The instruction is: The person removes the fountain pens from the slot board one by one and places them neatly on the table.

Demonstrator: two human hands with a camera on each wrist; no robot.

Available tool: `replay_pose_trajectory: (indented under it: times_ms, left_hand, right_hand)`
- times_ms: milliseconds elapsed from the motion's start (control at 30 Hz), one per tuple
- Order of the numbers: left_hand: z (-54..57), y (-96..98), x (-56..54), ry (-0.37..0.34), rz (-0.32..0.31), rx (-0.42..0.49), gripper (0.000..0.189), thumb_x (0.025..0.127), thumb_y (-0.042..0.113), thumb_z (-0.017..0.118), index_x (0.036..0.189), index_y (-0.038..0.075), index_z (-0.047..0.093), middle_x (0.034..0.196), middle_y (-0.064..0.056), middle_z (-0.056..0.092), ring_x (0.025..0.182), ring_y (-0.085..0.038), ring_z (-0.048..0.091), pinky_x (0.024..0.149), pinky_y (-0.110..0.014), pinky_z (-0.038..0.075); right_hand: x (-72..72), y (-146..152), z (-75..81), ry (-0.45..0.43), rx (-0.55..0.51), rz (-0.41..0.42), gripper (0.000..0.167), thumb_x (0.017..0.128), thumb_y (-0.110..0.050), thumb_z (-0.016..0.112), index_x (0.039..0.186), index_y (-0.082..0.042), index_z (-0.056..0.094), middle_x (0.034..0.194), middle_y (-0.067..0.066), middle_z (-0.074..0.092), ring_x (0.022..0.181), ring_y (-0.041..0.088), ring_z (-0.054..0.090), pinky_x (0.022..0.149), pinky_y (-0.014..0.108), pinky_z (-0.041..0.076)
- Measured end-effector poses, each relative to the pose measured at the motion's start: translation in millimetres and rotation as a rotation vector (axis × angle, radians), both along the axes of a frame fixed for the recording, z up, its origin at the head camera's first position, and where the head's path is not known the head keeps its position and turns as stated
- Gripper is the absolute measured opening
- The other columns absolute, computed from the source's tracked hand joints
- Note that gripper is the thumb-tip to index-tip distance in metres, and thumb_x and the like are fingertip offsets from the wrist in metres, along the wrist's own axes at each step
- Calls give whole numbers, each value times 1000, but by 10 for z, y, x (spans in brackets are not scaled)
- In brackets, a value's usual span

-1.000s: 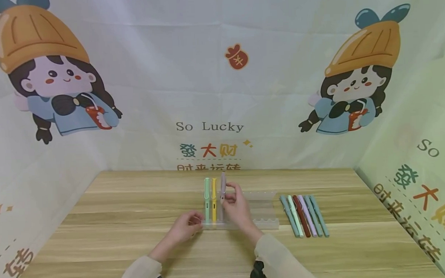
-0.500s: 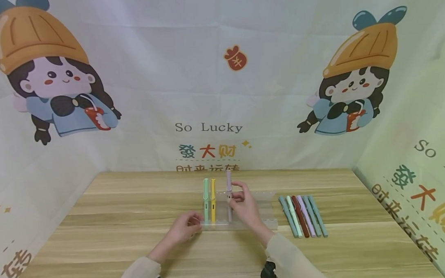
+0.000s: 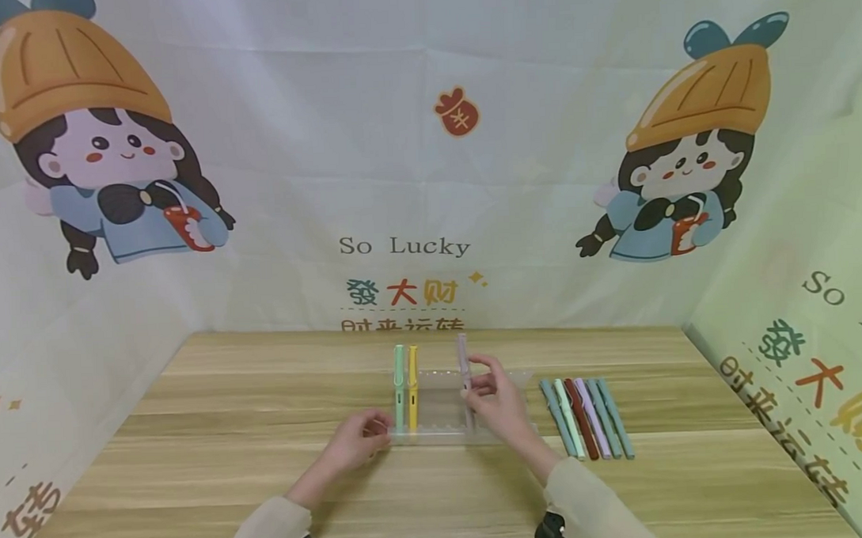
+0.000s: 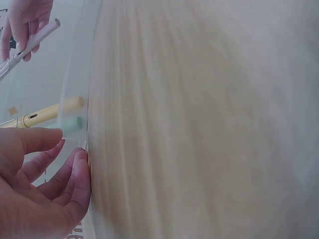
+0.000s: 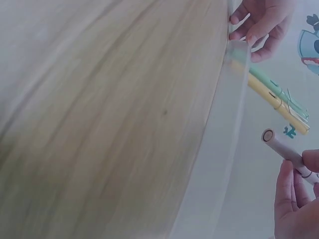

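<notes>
My right hand (image 3: pixel 501 405) pinches a pale purple pen (image 3: pixel 463 355) between thumb and fingers, holding it over the right half of a clear plastic pen rack (image 3: pixel 437 437). In the right wrist view the pen's round end (image 5: pixel 268 135) stands off from the rack's rail. At the rack's left end, my left hand (image 3: pixel 357 442) grips the corner; the left wrist view has its thumb and fingers (image 4: pixel 75 174) around that edge. A mint green pen (image 3: pixel 400 389) and a yellow pen (image 3: pixel 413 390) lie side by side in the rack's left slots.
Right of the rack, several capped pens lie in a slanted row: blue-green ones (image 3: pixel 559 419), a pale mint one (image 3: pixel 570 418), a dark red one (image 3: pixel 583 422) and a lilac one (image 3: pixel 594 418). A printed cloth (image 3: pixel 271 187) hangs behind the wooden table (image 3: pixel 194 435).
My right hand has carried the pale purple pen rightward along the rack, away from the yellow pen. The left hand has stayed at the rack's left corner.
</notes>
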State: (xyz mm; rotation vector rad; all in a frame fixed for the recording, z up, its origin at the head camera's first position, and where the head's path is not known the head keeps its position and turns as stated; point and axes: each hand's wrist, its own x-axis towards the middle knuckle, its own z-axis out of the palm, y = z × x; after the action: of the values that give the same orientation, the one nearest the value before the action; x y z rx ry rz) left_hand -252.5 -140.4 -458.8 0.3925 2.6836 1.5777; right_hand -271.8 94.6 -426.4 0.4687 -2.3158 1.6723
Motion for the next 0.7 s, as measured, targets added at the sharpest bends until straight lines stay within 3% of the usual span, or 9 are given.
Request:
replay_pose_trajectory:
  times_ms: [333, 700]
  left_hand:
    - [-11, -6, 1, -12, -12, 16, 15, 77, -5, 59, 92, -4, 56, 79, -8, 56, 73, -21, 53, 56, -30, 47]
    - [3, -3, 5, -10, -16, 14, 15, 77, -5, 59, 92, -4, 56, 79, -8, 56, 73, -21, 53, 56, -30, 47]
  right_hand:
    - [35, 225, -43, -9, 20, 6, 49, 76, 5, 62, 120, -9, 45, 88, 19, 59, 77, 27, 57, 61, 33, 49]
    - [105, 454, -54, -42, 55, -49, 48, 75, 6, 61, 119, -9, 47, 86, 13, 60, 76, 23, 57, 57, 29, 49]
